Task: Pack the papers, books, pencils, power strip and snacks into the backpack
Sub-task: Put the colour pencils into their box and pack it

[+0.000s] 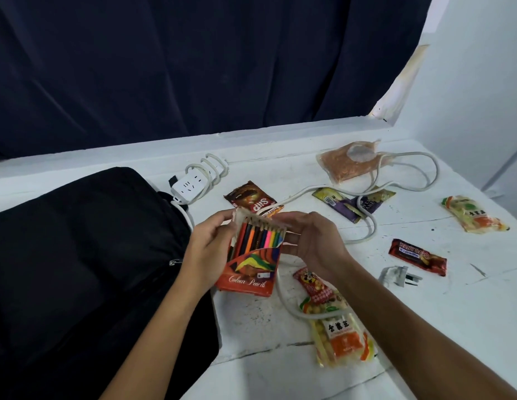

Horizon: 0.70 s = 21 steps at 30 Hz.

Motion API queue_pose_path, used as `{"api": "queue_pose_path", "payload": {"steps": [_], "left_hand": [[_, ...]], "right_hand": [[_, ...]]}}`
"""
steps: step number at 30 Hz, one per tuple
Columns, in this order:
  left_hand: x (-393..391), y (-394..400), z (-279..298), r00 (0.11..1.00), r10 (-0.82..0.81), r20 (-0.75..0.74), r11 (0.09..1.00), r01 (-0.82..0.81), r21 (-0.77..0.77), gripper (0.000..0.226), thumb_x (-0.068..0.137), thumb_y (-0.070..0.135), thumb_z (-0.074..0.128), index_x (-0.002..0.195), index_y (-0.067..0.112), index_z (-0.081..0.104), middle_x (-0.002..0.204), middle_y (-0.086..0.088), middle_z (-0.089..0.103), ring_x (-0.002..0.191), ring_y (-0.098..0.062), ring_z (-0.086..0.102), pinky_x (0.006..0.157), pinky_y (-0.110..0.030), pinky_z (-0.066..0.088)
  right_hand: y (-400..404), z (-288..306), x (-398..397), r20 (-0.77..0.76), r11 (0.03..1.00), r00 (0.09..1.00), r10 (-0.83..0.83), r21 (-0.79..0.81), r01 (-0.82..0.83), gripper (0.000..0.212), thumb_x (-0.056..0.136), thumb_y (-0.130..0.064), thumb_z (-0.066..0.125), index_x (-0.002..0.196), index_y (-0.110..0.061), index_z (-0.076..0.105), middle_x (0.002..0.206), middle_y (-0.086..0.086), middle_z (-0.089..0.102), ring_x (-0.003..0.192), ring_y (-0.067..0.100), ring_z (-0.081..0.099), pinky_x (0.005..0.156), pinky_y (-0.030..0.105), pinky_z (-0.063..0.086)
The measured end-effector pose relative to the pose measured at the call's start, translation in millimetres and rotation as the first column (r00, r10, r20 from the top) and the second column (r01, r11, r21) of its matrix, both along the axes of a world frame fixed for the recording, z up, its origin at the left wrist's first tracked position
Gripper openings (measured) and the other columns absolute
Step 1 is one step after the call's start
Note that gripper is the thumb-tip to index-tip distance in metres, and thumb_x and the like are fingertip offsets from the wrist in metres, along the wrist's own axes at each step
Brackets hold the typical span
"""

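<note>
An orange box of colour pencils (251, 267) is held upright above the table, its top flap open and the pencil tips showing. My left hand (208, 246) grips the box's left side. My right hand (312, 241) pinches the flap and upper right edge. The black backpack (78, 269) lies flat at the left. A white power strip (190, 186) sits behind it, its cord (369, 229) trailing across the table to a plug (401, 277). Snack packets lie around: a brown one (251, 199), a purple one (352, 204), a red bar (417, 256) and a yellow-orange bag (338, 333).
The white table (424, 327) ends at a raised ledge by a dark curtain (193, 67). More snack bags lie at the far right (473, 213) and at the back (349, 163). A white wall closes the right side.
</note>
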<state>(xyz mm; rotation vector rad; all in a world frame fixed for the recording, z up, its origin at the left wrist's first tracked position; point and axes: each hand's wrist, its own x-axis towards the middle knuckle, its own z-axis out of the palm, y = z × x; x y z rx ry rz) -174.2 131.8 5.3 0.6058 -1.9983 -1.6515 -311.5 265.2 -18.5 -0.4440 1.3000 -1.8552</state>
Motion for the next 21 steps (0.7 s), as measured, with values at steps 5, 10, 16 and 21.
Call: {"api": "queue_pose_path", "payload": {"steps": [5, 10, 16, 21], "left_hand": [[9, 4, 4, 0.999, -0.026, 0.033, 0.996, 0.023, 0.082, 0.034, 0.099, 0.004, 0.045, 0.091, 0.023, 0.072, 0.078, 0.005, 0.075, 0.070, -0.011, 0.072, 0.061, -0.018, 0.053], [29, 16, 14, 0.991, -0.101, 0.082, 0.992, 0.095, 0.078, 0.023, 0.099, 0.013, 0.052, 0.097, 0.020, 0.073, 0.083, -0.004, 0.076, 0.077, -0.021, 0.073, 0.068, -0.026, 0.056], [65, 18, 24, 0.959, -0.191, 0.208, 0.959, 0.228, -0.170, 0.028, 0.088, 0.013, 0.071, 0.111, 0.026, 0.063, 0.054, -0.004, 0.061, 0.050, -0.014, 0.045, 0.053, -0.023, 0.038], [110, 9, 45, 0.995, 0.038, 0.087, 0.966, -0.014, -0.258, 0.006, 0.091, 0.018, 0.067, 0.097, 0.019, 0.066, 0.074, 0.000, 0.067, 0.062, -0.006, 0.061, 0.061, -0.018, 0.048]], "right_hand": [[5, 8, -2, -0.312, 0.981, 0.934, 0.172, 0.138, -0.135, 0.012, 0.085, -0.002, 0.066, 0.092, -0.011, 0.064, 0.075, 0.006, 0.069, 0.069, 0.018, 0.067, 0.059, 0.029, 0.053], [15, 23, 8, -0.260, 0.895, 0.869, 0.421, 0.273, -0.352, 0.030, 0.087, 0.008, 0.059, 0.113, -0.006, 0.060, 0.072, 0.004, 0.067, 0.069, 0.017, 0.067, 0.056, 0.027, 0.054], [24, 31, 39, -0.175, 0.766, 0.758, 0.628, 0.309, -0.563, 0.027, 0.082, 0.001, 0.068, 0.108, -0.006, 0.067, 0.093, 0.015, 0.071, 0.079, 0.022, 0.069, 0.066, 0.031, 0.058], [21, 29, 73, -0.104, 0.804, 0.806, 0.582, 0.223, -0.552, 0.041, 0.069, 0.002, 0.069, 0.109, 0.003, 0.064, 0.093, 0.019, 0.070, 0.073, 0.023, 0.070, 0.066, 0.030, 0.059]]}}
